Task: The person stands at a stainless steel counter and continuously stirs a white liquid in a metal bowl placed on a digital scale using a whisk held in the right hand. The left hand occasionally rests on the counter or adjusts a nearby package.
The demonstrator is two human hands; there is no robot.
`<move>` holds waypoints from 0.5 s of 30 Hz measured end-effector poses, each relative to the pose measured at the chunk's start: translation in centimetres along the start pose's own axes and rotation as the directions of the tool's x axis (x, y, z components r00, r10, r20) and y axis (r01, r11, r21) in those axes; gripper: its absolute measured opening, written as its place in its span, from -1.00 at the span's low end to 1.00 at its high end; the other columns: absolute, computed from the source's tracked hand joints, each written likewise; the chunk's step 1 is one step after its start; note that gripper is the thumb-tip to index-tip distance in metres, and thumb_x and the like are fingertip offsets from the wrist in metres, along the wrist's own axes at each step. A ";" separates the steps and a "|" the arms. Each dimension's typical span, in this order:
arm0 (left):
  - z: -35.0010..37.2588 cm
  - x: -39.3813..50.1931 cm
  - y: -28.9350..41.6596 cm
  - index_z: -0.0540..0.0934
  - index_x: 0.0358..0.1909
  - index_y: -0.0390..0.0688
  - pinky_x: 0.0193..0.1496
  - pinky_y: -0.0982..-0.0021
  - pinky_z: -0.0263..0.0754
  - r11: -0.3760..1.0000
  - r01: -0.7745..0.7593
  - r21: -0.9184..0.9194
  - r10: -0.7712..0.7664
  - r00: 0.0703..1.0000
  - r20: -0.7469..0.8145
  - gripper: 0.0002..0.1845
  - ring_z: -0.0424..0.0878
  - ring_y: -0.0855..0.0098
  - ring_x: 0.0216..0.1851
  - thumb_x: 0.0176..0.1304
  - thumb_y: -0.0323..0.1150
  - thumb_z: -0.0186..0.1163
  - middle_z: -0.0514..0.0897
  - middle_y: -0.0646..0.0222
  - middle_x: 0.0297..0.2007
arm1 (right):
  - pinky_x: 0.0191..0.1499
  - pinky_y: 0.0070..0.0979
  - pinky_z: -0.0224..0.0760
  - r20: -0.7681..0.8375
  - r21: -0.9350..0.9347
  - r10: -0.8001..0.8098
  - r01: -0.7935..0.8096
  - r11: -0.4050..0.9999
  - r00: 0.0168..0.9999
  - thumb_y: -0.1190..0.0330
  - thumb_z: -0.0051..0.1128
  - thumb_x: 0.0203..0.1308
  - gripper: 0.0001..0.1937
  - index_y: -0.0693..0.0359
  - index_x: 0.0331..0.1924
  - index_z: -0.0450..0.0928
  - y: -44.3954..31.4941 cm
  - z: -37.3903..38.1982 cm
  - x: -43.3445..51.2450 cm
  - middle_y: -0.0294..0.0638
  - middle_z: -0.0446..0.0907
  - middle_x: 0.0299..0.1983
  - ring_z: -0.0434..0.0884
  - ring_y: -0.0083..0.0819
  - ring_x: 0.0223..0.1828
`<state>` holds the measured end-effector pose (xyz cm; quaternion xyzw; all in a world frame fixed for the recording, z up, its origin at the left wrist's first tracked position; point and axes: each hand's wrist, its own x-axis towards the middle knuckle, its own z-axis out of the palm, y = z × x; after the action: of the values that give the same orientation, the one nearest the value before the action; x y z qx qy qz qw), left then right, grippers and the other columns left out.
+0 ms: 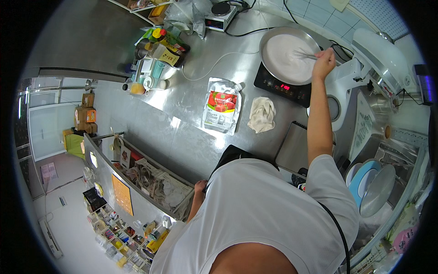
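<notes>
My right hand [324,64] grips the handle of a wire whisk [301,54]. The whisk's wires dip into a pale pinkish liquid [282,48] in a wide metal pan [262,51]. Under the pan is a black induction cooker [265,78] with lit red digits. My left hand [200,186] hangs low by my waist, beside an open drawer; its fingers are partly hidden, so I cannot tell whether it holds anything. On the steel counter [150,123] lie a spouted foil pouch [220,106] with strawberries printed on it and a crumpled cream cloth [261,114].
A white stand mixer [379,58] stands right of the pan. Sauce bottles [167,54] and a small hot plate [220,17] sit at the back. The open drawer [160,185] of utensils juts out at left. Stacked plates [371,186] are at right. A white cable crosses the counter.
</notes>
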<state>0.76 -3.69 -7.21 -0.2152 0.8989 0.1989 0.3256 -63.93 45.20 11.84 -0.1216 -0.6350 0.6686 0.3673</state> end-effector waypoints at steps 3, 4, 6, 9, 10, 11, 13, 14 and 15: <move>-0.9 -0.5 1.7 0.67 -0.23 -0.30 -0.28 0.37 0.48 0.550 0.422 -0.721 -0.426 0.884 0.193 -0.77 0.62 0.39 -0.35 0.19 -0.37 0.15 0.70 0.27 -0.36 | -0.53 -0.47 0.29 0.146 0.207 0.228 -0.255 0.945 0.963 0.20 -0.12 0.40 -0.51 0.22 -0.71 0.25 0.2 0.4 -1.0 -0.25 0.31 -0.75 0.34 -0.45 -0.69; -1.2 -0.6 2.0 0.66 -0.23 -0.31 -0.28 0.36 0.48 0.579 0.383 -0.720 -0.401 0.903 0.158 -0.77 0.62 0.39 -0.35 0.19 -0.38 0.15 0.70 0.27 -0.36 | -0.54 -0.46 0.28 0.182 0.179 0.239 -0.271 0.946 0.954 0.19 -0.10 0.38 -0.50 0.22 -0.72 0.24 0.2 0.2 -0.9 -0.25 0.31 -0.75 0.33 -0.44 -0.70; -1.5 -0.8 2.3 0.66 -0.23 -0.33 -0.27 0.36 0.48 0.687 0.346 -0.640 -0.356 0.927 0.118 -0.78 0.62 0.38 -0.34 0.20 -0.40 0.14 0.70 0.28 -0.35 | -0.60 -0.44 0.24 0.165 0.042 0.166 -0.175 0.984 0.972 0.19 -0.04 0.33 -0.51 0.21 -0.75 0.24 0.0 -0.4 0.4 -0.26 0.31 -0.77 0.29 -0.44 -0.76; -1.4 -0.8 1.8 0.66 -0.24 -0.32 -0.27 0.34 0.48 0.486 0.410 -0.772 -0.451 0.874 0.181 -0.79 0.62 0.38 -0.34 0.20 -0.40 0.16 0.70 0.28 -0.36 | -0.61 -0.45 0.23 -0.077 -0.133 -0.146 0.135 0.982 0.986 0.22 -0.09 0.34 -0.53 0.22 -0.73 0.26 0.2 -0.5 2.5 -0.26 0.32 -0.76 0.32 -0.44 -0.73; -1.3 -0.7 1.5 0.66 -0.25 -0.32 -0.27 0.34 0.48 0.631 0.372 -0.681 -0.393 0.910 0.133 -0.80 0.62 0.38 -0.35 0.20 -0.40 0.16 0.70 0.28 -0.35 | -0.58 -0.44 0.24 -0.111 -0.072 -0.081 0.073 0.995 0.990 0.23 -0.11 0.35 -0.54 0.23 -0.72 0.28 0.5 -0.2 2.7 -0.23 0.35 -0.74 0.35 -0.43 -0.70; -1.1 -0.7 1.1 0.66 -0.25 -0.32 -0.28 0.33 0.49 0.740 0.301 -0.602 -0.308 0.947 0.094 -0.80 0.62 0.38 -0.36 0.20 -0.40 0.16 0.70 0.28 -0.35 | -0.55 -0.44 0.24 -0.141 0.001 -0.064 0.065 0.998 0.988 0.24 -0.13 0.36 -0.54 0.24 -0.71 0.29 0.7 0.3 2.7 -0.21 0.39 -0.72 0.37 -0.41 -0.67; -0.4 -1.2 0.5 0.66 -0.25 -0.31 -0.28 0.32 0.49 0.796 0.197 -0.573 -0.205 0.977 0.051 -0.79 0.62 0.37 -0.36 0.21 -0.39 0.16 0.71 0.27 -0.34 | -0.52 -0.44 0.26 -0.104 0.124 0.010 0.003 0.992 0.994 0.26 -0.16 0.38 -0.55 0.25 -0.69 0.31 1.2 1.1 1.4 -0.18 0.43 -0.70 0.40 -0.40 -0.64; 0.2 -1.6 0.2 0.66 -0.25 -0.31 -0.28 0.32 0.49 0.756 0.176 -0.630 -0.197 0.980 0.037 -0.79 0.63 0.37 -0.36 0.21 -0.38 0.16 0.71 0.26 -0.34 | -0.52 -0.44 0.26 -0.038 0.171 0.062 -0.055 0.984 0.997 0.26 -0.16 0.38 -0.55 0.25 -0.69 0.31 1.3 1.3 0.5 -0.18 0.43 -0.69 0.40 -0.40 -0.64; 0.5 -1.5 -0.2 0.66 -0.24 -0.31 -0.28 0.31 0.49 0.729 0.275 -0.627 -0.267 0.957 0.110 -0.78 0.63 0.37 -0.36 0.22 -0.37 0.16 0.71 0.26 -0.33 | -0.52 -0.44 0.27 0.047 0.199 0.143 -0.150 0.969 0.989 0.26 -0.15 0.38 -0.55 0.25 -0.68 0.31 1.2 1.4 -0.1 -0.17 0.44 -0.68 0.41 -0.39 -0.63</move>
<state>2.15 -3.23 -6.62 -0.4399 0.7353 0.4426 0.2644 -65.15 44.15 10.86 -0.1197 -0.5590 0.7567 0.3172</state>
